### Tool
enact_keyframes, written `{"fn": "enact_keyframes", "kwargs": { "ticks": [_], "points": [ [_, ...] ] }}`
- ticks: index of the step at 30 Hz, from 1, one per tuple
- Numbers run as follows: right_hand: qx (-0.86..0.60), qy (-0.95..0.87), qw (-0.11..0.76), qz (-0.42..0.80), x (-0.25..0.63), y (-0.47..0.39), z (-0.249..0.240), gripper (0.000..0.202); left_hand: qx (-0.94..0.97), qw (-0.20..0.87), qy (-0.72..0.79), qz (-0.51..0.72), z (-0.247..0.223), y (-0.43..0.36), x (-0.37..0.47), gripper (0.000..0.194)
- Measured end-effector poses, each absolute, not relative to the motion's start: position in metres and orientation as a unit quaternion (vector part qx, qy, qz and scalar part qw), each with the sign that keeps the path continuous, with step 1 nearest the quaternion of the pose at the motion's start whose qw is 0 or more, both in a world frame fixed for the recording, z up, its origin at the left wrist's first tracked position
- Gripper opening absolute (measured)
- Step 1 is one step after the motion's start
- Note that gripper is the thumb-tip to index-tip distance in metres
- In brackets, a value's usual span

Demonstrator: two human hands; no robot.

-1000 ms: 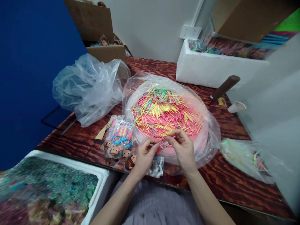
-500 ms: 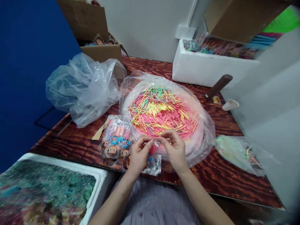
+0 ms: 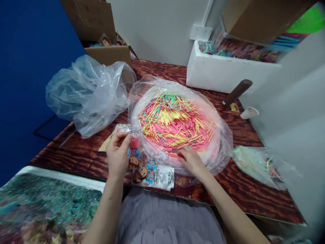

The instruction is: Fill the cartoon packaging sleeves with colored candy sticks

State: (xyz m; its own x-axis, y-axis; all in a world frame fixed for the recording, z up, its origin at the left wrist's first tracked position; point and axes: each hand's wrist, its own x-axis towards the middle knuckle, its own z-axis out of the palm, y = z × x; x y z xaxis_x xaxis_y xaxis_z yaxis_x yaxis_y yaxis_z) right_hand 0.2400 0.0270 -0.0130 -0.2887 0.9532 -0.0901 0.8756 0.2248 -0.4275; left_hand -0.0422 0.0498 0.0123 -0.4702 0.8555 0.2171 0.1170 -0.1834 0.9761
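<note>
My left hand (image 3: 118,150) is closed in a pinch at the top of a clear packet of pink sticks (image 3: 134,143), over the left pile of packets. My right hand (image 3: 194,162) reaches over the near rim of a round basin (image 3: 215,152) lined with clear plastic. Its thumb and forefinger look apart, with the fingertips at the loose pink and yellow sticks (image 3: 177,123). Between the hands lie several clear packets printed with a brown cartoon face (image 3: 143,171) and blue lettering. A white packet (image 3: 165,178) lies at the table's front edge.
A crumpled clear bag (image 3: 93,98) and an open cardboard box (image 3: 109,54) stand at the back left. A white foam box (image 3: 228,73), brown cylinder (image 3: 237,93), paper cup (image 3: 249,113) and plastic bag (image 3: 256,166) are on the right. Another foam box (image 3: 50,203) is at lower left.
My hands were together over a packet in front of the basin and have parted. The left moved left to the packet pile; the right moved slightly right, to the sticks.
</note>
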Motion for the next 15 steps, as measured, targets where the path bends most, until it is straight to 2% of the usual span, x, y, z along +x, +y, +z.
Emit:
{"fn": "enact_keyframes", "kwargs": {
  "ticks": [4, 6, 9, 15],
  "points": [
    [-0.560, -0.810, -0.004, 0.175, 0.237, 0.029, -0.006, 0.015, 0.500, 0.094, 0.664, 0.548, -0.005, 0.077, -0.061, 0.015],
    [-0.557, -0.813, -0.037, 0.168, 0.233, 0.031, -0.001, 0.016, 0.533, 0.033, 0.700, 0.474, -0.014, 0.086, -0.064, 0.014],
    [-0.553, -0.816, -0.067, 0.152, 0.226, 0.035, 0.000, 0.017, 0.551, 0.004, 0.721, 0.419, -0.024, 0.091, -0.066, 0.013],
    [-0.529, -0.832, -0.087, 0.142, 0.219, 0.041, -0.004, 0.018, 0.521, 0.010, 0.740, 0.426, -0.025, 0.089, -0.071, 0.015]
  ]
}}
